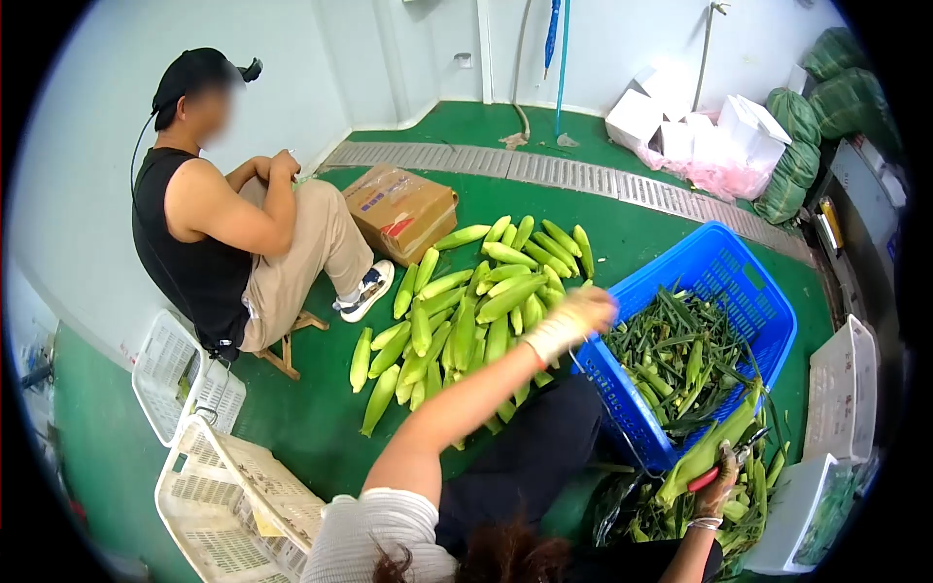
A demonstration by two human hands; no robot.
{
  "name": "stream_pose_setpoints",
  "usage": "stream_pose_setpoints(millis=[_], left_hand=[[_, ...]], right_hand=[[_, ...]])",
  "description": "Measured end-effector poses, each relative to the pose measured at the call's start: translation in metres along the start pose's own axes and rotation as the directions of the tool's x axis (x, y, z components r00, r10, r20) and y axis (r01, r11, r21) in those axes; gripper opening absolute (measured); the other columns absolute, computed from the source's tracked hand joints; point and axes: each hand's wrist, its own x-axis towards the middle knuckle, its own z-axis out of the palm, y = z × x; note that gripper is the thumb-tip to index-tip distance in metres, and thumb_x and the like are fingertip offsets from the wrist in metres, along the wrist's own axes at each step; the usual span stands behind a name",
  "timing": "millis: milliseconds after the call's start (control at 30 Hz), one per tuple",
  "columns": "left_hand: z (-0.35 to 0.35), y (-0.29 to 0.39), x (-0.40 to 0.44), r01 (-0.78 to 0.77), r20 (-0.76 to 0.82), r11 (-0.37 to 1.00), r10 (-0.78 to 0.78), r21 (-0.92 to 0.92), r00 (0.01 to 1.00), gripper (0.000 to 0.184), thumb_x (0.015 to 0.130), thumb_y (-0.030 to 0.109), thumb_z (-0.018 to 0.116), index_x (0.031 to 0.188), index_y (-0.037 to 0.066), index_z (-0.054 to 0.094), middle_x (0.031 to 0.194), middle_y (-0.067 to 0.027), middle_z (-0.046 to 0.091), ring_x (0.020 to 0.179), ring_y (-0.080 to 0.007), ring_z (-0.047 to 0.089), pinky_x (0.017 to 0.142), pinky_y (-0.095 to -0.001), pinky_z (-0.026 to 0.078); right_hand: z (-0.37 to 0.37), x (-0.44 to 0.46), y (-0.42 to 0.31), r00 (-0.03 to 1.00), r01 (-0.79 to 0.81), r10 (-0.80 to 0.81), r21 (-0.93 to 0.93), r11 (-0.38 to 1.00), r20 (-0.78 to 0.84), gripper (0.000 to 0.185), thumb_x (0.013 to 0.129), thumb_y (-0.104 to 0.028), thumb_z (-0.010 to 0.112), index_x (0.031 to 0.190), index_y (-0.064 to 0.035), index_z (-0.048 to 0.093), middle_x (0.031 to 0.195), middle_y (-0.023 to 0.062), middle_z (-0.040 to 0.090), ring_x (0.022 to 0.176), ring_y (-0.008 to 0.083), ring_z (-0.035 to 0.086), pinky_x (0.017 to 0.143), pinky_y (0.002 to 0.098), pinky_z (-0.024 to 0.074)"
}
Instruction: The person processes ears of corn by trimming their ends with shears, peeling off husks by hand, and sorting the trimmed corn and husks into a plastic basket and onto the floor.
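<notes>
My left hand [581,315], in a pale glove, is raised over the left rim of a blue crate [622,291]; motion blur hides its fingers. Below and left of it lies a pile of green-husked corn ears [466,330] on the floor. In my right hand [717,491], also gloved, is a pair of red-handled pruning shears [704,480], blades pointing up and right. A corn ear with loose leaves [708,452] lies against that hand, beside the crate; whether the hand also grips it, I cannot tell. Trimmed husks and leaves [680,360] fill much of the crate.
At the left a co-worker [214,204] sits on a low wooden stool [284,355], beside a cardboard box [403,209]. White plastic crates [228,496] stand at the lower left. Along the back run a floor drain [564,173], white foam boxes [753,131] and green sacks [797,126].
</notes>
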Motion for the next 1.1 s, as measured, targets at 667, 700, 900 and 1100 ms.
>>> stream_pose_setpoints(millis=[667, 700, 900, 1100], left_hand=[[0.260, -0.014, 0.021, 0.036, 0.338, 0.995, -0.002, -0.095, 0.941, 0.052, 0.077, 0.026, 0.071, 0.117, -0.001, 0.052, 0.100, -0.0153, 0.063, 0.097, -0.0252, 0.059, 0.087, -0.0318, 0.045], [0.283, -0.046, 0.043, -0.173, 0.353, 0.981, 0.192, -0.084, 0.916, 0.028, 0.087, 0.020, 0.055, 0.109, 0.002, 0.054, 0.098, -0.0115, 0.058, 0.089, -0.0204, 0.054, 0.085, -0.0306, 0.043], [0.239, 0.001, 0.007, 0.054, 0.354, 0.924, 0.091, -0.379, 0.931, 0.040, 0.095, 0.033, 0.052, 0.119, 0.000, 0.055, 0.083, -0.0002, 0.059, 0.067, -0.0129, 0.049, 0.064, -0.0262, 0.043], [0.272, -0.049, 0.038, 0.280, 0.358, 0.590, 0.017, -0.757, 0.934, 0.040, 0.082, 0.050, 0.068, 0.096, 0.013, 0.067, 0.088, -0.0028, 0.065, 0.070, -0.0161, 0.060, 0.059, -0.0345, 0.050]], right_hand=[[0.047, 0.031, 0.010, 0.938, 0.138, -0.319, -0.698, 0.703, -0.135, 0.087, 0.067, -0.013, 0.076, 0.140, 0.0014, 0.031, 0.120, 0.0219, 0.054, 0.104, 0.0327, 0.057, 0.089, 0.0390, 0.0464], [0.037, 0.038, 0.026, 0.928, 0.190, -0.364, -0.741, 0.644, -0.078, 0.086, 0.068, -0.014, 0.076, 0.140, 0.0022, 0.030, 0.122, 0.0228, 0.053, 0.107, 0.0337, 0.055, 0.094, 0.0407, 0.0437], [0.035, 0.033, 0.016, 0.987, 0.136, -0.160, -0.369, 0.919, -0.034, 0.061, 0.081, -0.022, 0.068, 0.133, 0.0002, 0.044, 0.117, 0.0149, 0.057, 0.104, 0.0262, 0.056, 0.090, 0.0359, 0.0459], [0.024, 0.020, -0.003, 0.994, -0.053, 0.047, 0.061, 0.997, 0.096, 0.033, 0.088, -0.031, 0.059, 0.105, -0.0033, 0.059, 0.100, 0.0048, 0.060, 0.092, 0.0156, 0.058, 0.086, 0.0320, 0.0471]])
